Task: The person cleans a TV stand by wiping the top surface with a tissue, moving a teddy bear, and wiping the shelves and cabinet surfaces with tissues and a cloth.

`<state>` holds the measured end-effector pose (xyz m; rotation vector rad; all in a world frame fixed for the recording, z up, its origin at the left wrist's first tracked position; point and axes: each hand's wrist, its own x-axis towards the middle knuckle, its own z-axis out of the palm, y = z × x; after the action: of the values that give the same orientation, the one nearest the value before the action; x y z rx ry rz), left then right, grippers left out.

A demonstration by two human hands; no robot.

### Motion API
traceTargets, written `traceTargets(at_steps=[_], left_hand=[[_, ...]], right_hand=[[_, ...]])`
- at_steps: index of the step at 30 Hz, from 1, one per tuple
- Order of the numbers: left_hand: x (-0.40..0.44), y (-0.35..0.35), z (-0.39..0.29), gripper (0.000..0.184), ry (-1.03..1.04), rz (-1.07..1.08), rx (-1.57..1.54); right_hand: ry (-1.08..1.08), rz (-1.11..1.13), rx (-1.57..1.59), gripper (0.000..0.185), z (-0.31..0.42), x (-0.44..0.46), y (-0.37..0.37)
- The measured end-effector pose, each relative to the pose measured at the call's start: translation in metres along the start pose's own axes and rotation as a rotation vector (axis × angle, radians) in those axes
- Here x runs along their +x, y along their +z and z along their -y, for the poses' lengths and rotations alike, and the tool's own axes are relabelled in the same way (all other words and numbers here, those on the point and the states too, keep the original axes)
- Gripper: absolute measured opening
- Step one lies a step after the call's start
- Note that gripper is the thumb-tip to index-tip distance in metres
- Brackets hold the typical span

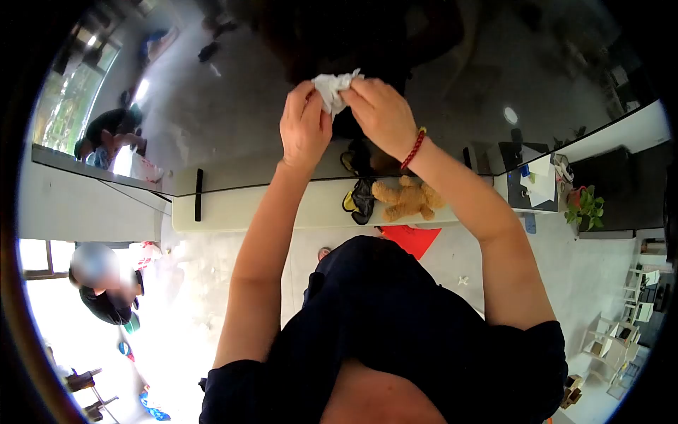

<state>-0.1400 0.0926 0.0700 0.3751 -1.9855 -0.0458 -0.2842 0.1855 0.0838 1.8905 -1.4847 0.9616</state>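
Note:
A crumpled white tissue (331,92) is held between my two hands, in front of a large dark glossy screen (233,120). My left hand (305,128) pinches the tissue's left side with bent fingers. On the other side, my right hand (382,116) has its thumb and fingertips closed on the tissue's right end; a red beaded bracelet (414,148) circles that wrist. Whether the tissue touches the screen I cannot tell. Below the hands, a tan plush toy (404,201) and a black and yellow item (361,201) lie on a pale ledge (282,205) under the screen.
To the right are a dark cabinet (512,159) with papers (538,184) and a potted plant (585,208). A red sheet (413,239) lies below the ledge. Another person (106,283) is at the left. White chairs (613,339) stand at the lower right. The screen reflects the room.

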Motion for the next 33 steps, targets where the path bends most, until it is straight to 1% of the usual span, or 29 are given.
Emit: traceTargets(at_steps=[1, 2, 5, 6, 13, 17, 18, 19, 22, 27, 28, 31, 33], left_hand=[[-0.014, 0.007, 0.003, 0.030, -0.012, 0.018, -0.007], [-0.027, 0.013, 0.006, 0.030, -0.027, 0.035, -0.023], [-0.059, 0.028, 0.009, 0.030, -0.092, 0.089, -0.022], [-0.069, 0.031, 0.012, 0.031, -0.089, 0.126, -0.029], [-0.126, 0.054, 0.024, 0.030, -0.071, 0.195, -0.094], [-0.161, 0.068, 0.031, 0.032, -0.159, 0.341, -0.120], [-0.171, 0.073, 0.034, 0.032, -0.166, 0.358, -0.126], [-0.182, 0.076, 0.035, 0.033, -0.173, 0.379, -0.131], [-0.210, 0.087, 0.033, 0.017, -0.202, 0.435, -0.097], [-0.275, 0.121, 0.048, 0.017, -0.185, 0.562, -0.096], [-0.286, 0.127, 0.050, 0.017, -0.187, 0.591, -0.099], [-0.323, 0.144, 0.055, 0.018, -0.226, 0.661, -0.102], [-0.347, 0.158, 0.057, 0.021, -0.312, 0.712, -0.120]], right_hand=[[0.020, 0.020, 0.002, 0.029, 0.001, -0.013, 0.008], [0.041, 0.106, -0.044, 0.027, 0.004, -0.026, 0.010], [0.085, 0.150, -0.042, 0.028, 0.005, -0.060, 0.031], [0.134, 0.197, -0.021, 0.028, 0.007, -0.072, 0.038], [0.282, 0.262, -0.013, 0.027, 0.019, -0.130, 0.076], [0.293, 0.190, -0.028, 0.037, 0.018, -0.164, 0.100], [0.302, 0.192, -0.016, 0.037, 0.018, -0.173, 0.106], [0.314, 0.211, -0.013, 0.037, 0.019, -0.183, 0.111], [0.350, 0.272, -0.005, 0.035, 0.023, -0.215, 0.128], [0.455, 0.368, -0.011, 0.032, 0.027, -0.277, 0.162], [0.512, 0.359, 0.041, 0.030, 0.029, -0.289, 0.170], [0.562, 0.401, 0.005, 0.030, 0.035, -0.324, 0.198], [0.644, 0.449, 0.057, 0.030, 0.037, -0.346, 0.215]])
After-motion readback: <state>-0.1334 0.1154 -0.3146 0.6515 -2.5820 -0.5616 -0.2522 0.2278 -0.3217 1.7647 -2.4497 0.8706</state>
